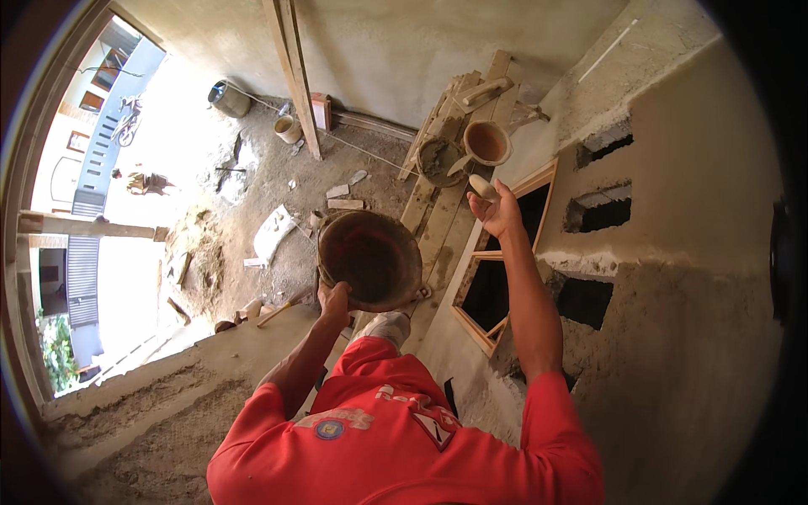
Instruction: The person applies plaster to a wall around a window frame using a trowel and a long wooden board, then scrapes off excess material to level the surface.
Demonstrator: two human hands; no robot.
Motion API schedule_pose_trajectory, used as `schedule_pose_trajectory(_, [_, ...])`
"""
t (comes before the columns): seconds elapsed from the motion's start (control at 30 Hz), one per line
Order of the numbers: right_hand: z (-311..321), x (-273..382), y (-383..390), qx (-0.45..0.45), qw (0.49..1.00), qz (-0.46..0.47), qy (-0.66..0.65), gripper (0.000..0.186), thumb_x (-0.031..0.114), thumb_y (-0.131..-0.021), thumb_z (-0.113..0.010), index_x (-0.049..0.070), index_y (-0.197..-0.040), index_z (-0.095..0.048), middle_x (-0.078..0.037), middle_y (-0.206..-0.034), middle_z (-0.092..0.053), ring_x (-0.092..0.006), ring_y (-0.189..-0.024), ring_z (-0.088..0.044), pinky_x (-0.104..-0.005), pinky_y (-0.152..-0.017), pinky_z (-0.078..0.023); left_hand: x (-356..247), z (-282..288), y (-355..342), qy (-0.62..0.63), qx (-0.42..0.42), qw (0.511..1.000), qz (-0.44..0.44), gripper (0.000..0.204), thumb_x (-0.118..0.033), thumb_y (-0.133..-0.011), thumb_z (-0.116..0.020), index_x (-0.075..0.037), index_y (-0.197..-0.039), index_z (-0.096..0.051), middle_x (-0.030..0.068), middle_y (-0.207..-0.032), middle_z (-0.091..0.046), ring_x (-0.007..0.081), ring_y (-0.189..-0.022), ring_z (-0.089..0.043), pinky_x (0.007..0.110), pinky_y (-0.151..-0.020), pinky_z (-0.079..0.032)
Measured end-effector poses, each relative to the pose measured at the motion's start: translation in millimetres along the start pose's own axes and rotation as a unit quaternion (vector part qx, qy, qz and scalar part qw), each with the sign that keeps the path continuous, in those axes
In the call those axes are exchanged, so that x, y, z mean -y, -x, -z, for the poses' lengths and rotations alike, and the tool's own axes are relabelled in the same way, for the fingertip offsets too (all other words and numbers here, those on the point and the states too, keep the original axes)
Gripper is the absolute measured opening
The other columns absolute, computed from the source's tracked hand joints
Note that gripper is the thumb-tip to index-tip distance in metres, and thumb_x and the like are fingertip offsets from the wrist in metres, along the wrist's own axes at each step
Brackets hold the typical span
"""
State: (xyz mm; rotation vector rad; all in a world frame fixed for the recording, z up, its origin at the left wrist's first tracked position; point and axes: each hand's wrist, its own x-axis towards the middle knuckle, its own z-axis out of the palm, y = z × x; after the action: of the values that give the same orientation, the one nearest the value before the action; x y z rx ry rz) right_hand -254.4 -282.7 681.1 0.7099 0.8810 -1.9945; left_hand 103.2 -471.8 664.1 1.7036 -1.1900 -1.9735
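Note:
My left hand is closed on the near rim of a dark round bucket, tilted so that its hollow inside faces me. My right hand reaches forward and is closed on the pale, rounded handle of a trowel. The trowel's far end points toward a bucket of grey mortar on the planks; how deep it reaches is hard to make out. Right beside the mortar stands another bucket with a brownish inside.
Wooden planks form a narrow platform ahead, with a float at its far end. Framed openings and wall holes lie to the right. A slanting post stands beyond. Below are bricks, a sack and pails.

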Motion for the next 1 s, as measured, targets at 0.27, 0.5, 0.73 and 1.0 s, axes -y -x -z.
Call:
schedule_pose_trajectory(0.27, [165.0,-97.3,-21.0,-0.124,0.975,-0.128,0.130,0.051,0.030,-0.095,-0.059,0.003,-0.135,-0.041,-0.016,-0.086,-0.067,-0.0322,-0.078,-0.069,-0.0489,-0.068,-0.059,21.2,-36.8,-36.0,-0.074,0.003,0.996,0.053,0.056,0.000,-0.072,-0.056,-0.006,-0.127,-0.046,0.0125,-0.104,-0.057,0.0244,-0.080,-0.063,0.037,-0.060,-0.059])
schedule_pose_trajectory(0.5, [345.6,-217.5,137.7,-0.323,0.901,-0.186,0.222,0.043,0.023,-0.096,-0.055,0.003,-0.133,-0.045,-0.018,-0.093,-0.064,-0.0314,-0.075,-0.067,-0.0470,-0.066,-0.060,178.6,-45.4,-169.3,-0.405,0.228,0.885,-0.035,0.041,-0.005,-0.071,-0.070,-0.003,-0.111,-0.060,0.0150,-0.099,-0.065,0.0296,-0.095,-0.066,0.041,-0.072,-0.058])
schedule_pose_trajectory(0.73, [433.9,-333.7,266.2,-0.434,0.879,-0.163,0.110,0.037,0.024,-0.095,-0.054,0.001,-0.124,-0.048,-0.018,-0.091,-0.062,-0.0334,-0.075,-0.066,-0.0506,-0.065,-0.058,303.7,-132.1,-268.3,-0.697,0.377,0.540,-0.283,0.049,-0.014,-0.063,-0.082,-0.009,-0.109,-0.067,0.0136,-0.110,-0.067,0.0315,-0.106,-0.064,0.037,-0.089,-0.050])
schedule_pose_trajectory(1.0, [432.9,-443.9,332.8,-0.621,0.746,-0.240,-0.016,0.027,0.011,-0.094,-0.055,-0.002,-0.116,-0.050,-0.017,-0.087,-0.058,-0.0327,-0.069,-0.062,-0.0445,-0.063,-0.057,454.4,-210.1,-380.5,-0.701,0.316,0.600,-0.223,0.045,-0.019,-0.071,-0.076,-0.009,-0.113,-0.064,0.0128,-0.112,-0.066,0.0300,-0.105,-0.064,0.040,-0.090,-0.049])
